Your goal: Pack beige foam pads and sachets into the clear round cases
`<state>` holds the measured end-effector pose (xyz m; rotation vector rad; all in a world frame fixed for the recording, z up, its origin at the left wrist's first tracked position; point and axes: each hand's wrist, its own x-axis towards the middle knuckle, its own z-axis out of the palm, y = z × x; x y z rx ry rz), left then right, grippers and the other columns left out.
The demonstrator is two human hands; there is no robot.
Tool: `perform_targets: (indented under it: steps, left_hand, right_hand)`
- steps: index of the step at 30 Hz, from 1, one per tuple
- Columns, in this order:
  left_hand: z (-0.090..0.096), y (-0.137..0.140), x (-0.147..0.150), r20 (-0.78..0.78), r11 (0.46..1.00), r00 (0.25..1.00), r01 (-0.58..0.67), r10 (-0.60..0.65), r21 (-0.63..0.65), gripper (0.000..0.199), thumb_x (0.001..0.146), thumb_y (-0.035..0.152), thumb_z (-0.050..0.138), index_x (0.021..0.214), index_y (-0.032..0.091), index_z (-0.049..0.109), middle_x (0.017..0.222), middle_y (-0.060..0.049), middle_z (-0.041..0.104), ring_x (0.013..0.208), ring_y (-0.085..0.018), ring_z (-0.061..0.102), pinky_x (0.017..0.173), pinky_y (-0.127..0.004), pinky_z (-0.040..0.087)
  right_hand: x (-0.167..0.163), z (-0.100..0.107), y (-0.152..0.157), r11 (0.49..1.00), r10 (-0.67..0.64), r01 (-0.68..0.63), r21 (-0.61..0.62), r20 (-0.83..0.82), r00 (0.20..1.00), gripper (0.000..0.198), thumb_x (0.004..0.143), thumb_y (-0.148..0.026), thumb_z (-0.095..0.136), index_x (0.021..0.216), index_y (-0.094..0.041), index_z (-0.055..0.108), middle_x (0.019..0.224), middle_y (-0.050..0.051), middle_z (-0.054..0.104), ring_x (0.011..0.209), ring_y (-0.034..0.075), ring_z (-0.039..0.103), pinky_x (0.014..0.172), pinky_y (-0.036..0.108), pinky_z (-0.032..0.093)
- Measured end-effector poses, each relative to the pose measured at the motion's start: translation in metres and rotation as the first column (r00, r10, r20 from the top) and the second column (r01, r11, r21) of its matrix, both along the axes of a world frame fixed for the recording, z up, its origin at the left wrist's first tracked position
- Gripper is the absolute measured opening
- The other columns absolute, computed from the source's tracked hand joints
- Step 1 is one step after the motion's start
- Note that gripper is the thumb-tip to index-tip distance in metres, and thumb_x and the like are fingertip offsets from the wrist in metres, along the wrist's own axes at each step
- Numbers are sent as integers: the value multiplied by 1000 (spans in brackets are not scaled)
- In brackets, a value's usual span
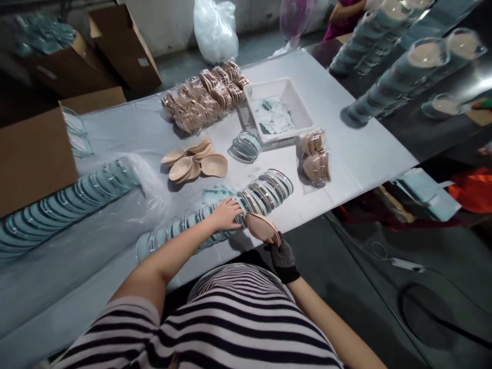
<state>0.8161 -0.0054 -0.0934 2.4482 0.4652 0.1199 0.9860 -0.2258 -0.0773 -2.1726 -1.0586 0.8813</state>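
My left hand (226, 214), bare, lies with fingers stretched over a row of nested clear plastic shells (269, 190) with teal edges. Beige pieces show inside some shells at the right end. In a dark dotted fingerless glove, my right hand (283, 256) grips a beige bra cup (262, 227) by its lower edge, just past the table's front edge. The cup is tilted, close to my left fingertips. Behind the row are a pile of loose beige bra cups (192, 166), a printed teal-and-white packet (217, 193) and a short stack of empty shells (246, 146).
A white basket (309, 120) holds printed packets. Bagged bra cups lie behind (203, 97) and right (315, 159). A long shell stack (65, 205) and cardboard boxes (34, 159) occupy the left. Tall shell stacks (395, 77) stand on the dark table; a co-worker's arm (348, 9) is beyond.
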Motion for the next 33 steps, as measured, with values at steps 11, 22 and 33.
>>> perform_targets:
  steps: [11,22,33]
  left_hand:
    - [-9,-7,3,-77,989,987,141,-137,41,26,70,42,80,78,21,68,91,-9,68,102,-28,58,111,-52,27]
    - [-9,-8,2,28,992,993,118,-117,-50,17,72,37,78,81,24,72,96,-7,70,108,-28,57,111,-50,25]
    - [2,-5,0,160,977,986,79,-48,-197,18,86,23,55,92,25,72,100,-5,72,100,-22,64,112,-46,29]
  right_hand:
    - [-44,-28,39,971,151,-111,-213,183,971,52,88,-29,52,138,-16,50,119,13,69,94,24,68,79,30,52]
    - [-40,-29,50,945,182,-100,-310,246,952,22,94,-24,47,103,-17,66,102,12,72,85,21,66,70,26,43]
    - [-44,-18,84,919,230,-129,-372,239,943,34,98,-38,45,125,-25,61,105,10,74,88,22,70,70,27,47]
